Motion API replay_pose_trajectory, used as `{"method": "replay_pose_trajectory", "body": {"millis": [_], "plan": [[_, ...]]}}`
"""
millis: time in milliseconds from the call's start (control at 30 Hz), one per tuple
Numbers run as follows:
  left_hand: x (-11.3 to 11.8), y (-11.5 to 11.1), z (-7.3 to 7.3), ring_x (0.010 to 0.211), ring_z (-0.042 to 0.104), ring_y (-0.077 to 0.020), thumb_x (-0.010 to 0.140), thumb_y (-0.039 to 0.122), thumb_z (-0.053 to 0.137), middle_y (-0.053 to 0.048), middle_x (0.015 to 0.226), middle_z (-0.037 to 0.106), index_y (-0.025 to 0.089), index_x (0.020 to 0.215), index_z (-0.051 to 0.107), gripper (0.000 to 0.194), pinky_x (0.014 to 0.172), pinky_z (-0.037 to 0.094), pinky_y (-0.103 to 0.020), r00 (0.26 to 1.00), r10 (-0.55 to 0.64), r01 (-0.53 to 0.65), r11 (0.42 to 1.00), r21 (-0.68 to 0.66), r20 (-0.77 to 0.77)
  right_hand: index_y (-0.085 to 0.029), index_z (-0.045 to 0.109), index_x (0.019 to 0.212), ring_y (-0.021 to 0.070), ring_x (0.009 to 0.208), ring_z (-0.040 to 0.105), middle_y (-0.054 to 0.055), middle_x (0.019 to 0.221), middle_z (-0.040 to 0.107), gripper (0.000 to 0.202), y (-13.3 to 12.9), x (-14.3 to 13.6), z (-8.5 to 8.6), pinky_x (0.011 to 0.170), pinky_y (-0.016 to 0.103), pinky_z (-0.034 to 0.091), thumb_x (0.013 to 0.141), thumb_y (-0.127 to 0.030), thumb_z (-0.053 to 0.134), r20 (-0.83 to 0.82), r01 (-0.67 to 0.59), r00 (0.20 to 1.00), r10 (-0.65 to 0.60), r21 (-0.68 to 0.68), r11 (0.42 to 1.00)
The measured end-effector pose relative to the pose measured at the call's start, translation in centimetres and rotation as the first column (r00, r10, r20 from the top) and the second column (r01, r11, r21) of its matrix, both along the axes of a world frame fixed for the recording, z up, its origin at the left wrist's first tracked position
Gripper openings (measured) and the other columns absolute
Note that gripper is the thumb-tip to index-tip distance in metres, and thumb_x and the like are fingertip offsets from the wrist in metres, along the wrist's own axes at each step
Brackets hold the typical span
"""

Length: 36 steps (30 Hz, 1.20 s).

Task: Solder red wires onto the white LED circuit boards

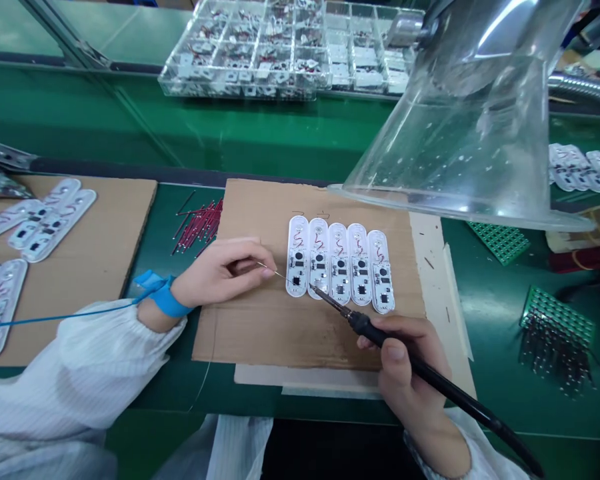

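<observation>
Between the thumb and finger of my left hand is a thin solder wire, its end reaching over the leftmost white board. My right hand grips a black soldering iron, its tip by the lower end of the second board from the left. Whether the tip touches the board I cannot tell. Several white oblong circuit boards with red wires and black chips lie side by side in a row on a cardboard sheet. A blue wrist strap circles my left wrist.
A clear fume hood hangs over the right side. Red wires lie left of the cardboard. More white boards rest on another sheet at left. Green perforated blocks stand at right, and divided clear trays at the back.
</observation>
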<state>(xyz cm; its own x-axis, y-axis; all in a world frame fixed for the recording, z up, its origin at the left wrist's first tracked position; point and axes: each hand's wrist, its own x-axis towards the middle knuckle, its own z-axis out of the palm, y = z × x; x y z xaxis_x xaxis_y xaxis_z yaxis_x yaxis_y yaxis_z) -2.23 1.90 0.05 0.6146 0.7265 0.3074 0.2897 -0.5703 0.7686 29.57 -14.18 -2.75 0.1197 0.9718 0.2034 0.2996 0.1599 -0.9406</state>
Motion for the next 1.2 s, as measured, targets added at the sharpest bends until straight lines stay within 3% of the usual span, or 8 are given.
{"method": "replay_pose_trajectory", "body": {"millis": [133, 567, 1200], "plan": [[0.07, -0.39, -0.2, 0.049, 0.034, -0.0068, 0.096, 0.015, 0.072, 0.012, 0.063, 0.039, 0.021, 0.096, 0.063, 0.01, 0.048, 0.029, -0.019, 1.0, 0.013, -0.013, 0.997, -0.074, -0.003, -0.027, 0.074, 0.118, 0.0177, 0.072, 0.078, 0.003, 0.096, 0.078, 0.012, 0.57, -0.37, -0.44, 0.065, 0.029, 0.066, 0.11, -0.035, 0.069, 0.018, -0.025, 1.0, 0.025, 0.005, 1.0], [0.39, -0.54, 0.15, 0.054, 0.036, -0.0082, 0.098, 0.018, 0.066, 0.009, 0.067, 0.044, 0.021, 0.094, 0.063, 0.006, 0.053, 0.031, -0.022, 0.996, -0.004, 0.0, 0.999, -0.048, -0.09, -0.028, 0.073, 0.119, 0.0151, 0.077, 0.077, 0.001, 0.097, 0.077, 0.011, 0.7, -0.23, -0.14, 0.073, 0.026, 0.065, 0.11, -0.033, 0.07, 0.092, -0.073, 0.993, 0.072, 0.008, 0.997], [0.24, -0.59, 0.07, 0.054, 0.037, -0.0089, 0.099, 0.019, 0.066, 0.009, 0.067, 0.045, 0.021, 0.094, 0.063, 0.006, 0.054, 0.032, -0.022, 0.995, -0.014, 0.011, 0.999, -0.032, -0.098, -0.029, 0.072, 0.119, 0.0165, 0.074, 0.078, 0.001, 0.091, 0.077, 0.017, 1.1, -0.41, -0.17, 0.068, 0.028, 0.066, 0.111, -0.043, 0.071, 0.101, -0.121, 0.988, 0.121, 0.0, 0.993]]}}
